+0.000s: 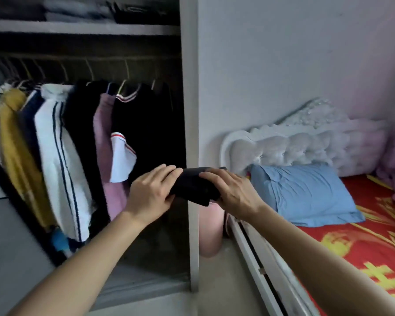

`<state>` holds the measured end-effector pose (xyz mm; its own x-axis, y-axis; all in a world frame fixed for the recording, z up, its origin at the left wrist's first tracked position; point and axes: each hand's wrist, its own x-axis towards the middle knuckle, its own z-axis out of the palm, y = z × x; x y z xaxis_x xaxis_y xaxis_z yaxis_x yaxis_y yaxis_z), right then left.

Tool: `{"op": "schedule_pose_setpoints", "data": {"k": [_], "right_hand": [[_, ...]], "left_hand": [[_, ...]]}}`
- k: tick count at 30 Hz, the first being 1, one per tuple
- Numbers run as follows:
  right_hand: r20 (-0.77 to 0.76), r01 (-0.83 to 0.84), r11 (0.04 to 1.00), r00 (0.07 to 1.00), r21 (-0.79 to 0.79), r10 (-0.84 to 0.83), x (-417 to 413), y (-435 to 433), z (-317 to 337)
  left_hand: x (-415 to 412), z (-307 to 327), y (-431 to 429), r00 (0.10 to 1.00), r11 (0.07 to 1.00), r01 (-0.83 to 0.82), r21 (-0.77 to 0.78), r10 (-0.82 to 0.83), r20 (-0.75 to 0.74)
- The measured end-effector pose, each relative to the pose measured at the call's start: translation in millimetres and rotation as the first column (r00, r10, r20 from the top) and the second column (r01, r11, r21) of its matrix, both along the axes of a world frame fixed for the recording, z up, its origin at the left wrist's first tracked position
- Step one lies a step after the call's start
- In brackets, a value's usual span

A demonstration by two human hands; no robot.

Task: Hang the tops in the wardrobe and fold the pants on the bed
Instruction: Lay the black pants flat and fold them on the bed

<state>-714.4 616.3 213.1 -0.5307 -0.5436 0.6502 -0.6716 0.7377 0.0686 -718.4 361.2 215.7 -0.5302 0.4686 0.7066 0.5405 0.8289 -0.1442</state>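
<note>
Both hands are raised at mid-frame, holding one folded dark garment [193, 187] in the air between them. The left hand [151, 192] grips its left end, fingers curled over the top. The right hand [232, 193] grips the right end in the same way. Whether the garment is a top or pants cannot be told.

The garment hangs directly in front of the upright side panel of the wardrobe [189, 99], which divides the hanging compartment from the bed side.

To the left of the panel, tops [62, 144] in yellow, navy, white with stripes, black and pink hang close together on a rail [89, 57]. Above it, an upper shelf [78, 27] carries folded clothes [78, 10].

To the right is the bed [374, 258], with a red and yellow cover. A blue pillow [306, 192] lies against a white tufted headboard [294, 147].

A pink object [209, 233], not identifiable, stands on the floor [226, 281] between wardrobe and bed, below the garment.
</note>
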Motion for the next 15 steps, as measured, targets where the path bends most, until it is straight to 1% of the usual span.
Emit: {"op": "schedule_pose_setpoints", "data": {"k": [2,5,7,10,13,15], "right_hand": [[-0.043,-0.034,0.999,0.998,0.032,0.036,-15.4,-44.6,27.0],[-0.143,-0.061,0.997,0.987,0.056,0.069,-39.8,-95.6,73.7],[-0.231,-0.094,0.994,0.967,0.054,0.104,-58.2,-121.7,108.7],[-0.404,-0.137,0.99,0.904,0.042,0.142,-93.9,-149.0,165.8],[-0.547,-0.143,0.989,0.826,0.03,0.136,-134.4,-168.3,228.2],[-0.623,-0.146,0.989,0.772,0.016,0.124,-162.5,-180.1,270.5]], "left_hand": [[0.4,17.6,-43.2,0.997,0.998,-0.061,0.029,0.063,-0.048],[-5.5,56.6,-91.9,0.976,0.99,-0.137,0.034,0.141,-0.169],[-16.0,90.6,-116.9,0.946,0.983,-0.184,0.026,0.184,-0.266],[-42.2,148.0,-147.6,0.882,0.972,-0.234,0.01,0.216,-0.419],[-77.5,210.9,-169.3,0.787,0.963,-0.271,-0.003,0.219,-0.577],[-105.2,254.4,-180.2,0.722,0.959,-0.285,0.003,0.216,-0.657]]}}
